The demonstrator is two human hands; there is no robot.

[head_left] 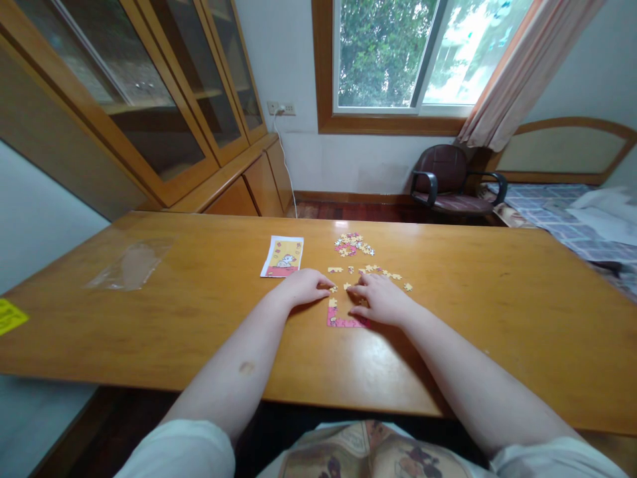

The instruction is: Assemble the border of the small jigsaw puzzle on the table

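Observation:
A partly joined jigsaw border (348, 323), pink along the bottom and yellow up its left side, lies on the wooden table. At the top of that left side, my left hand (306, 287) has its thumb and fingertips closed at a small yellow jigsaw piece (334, 289). My right hand (382, 299) rests over the right part of the border and hides some of it. Its fingers are apart, with the fingertips touching or very near another yellow jigsaw piece (347, 286). A short joined strip of pieces (335, 270) lies just beyond.
Loose jigsaw pieces (352, 244) are heaped farther back, with a row of yellow pieces (381, 271) beyond my right hand. A reference picture card (283, 256) lies left of them. Clear plastic wrapping (137, 264) and a yellow label (10, 316) are at the left.

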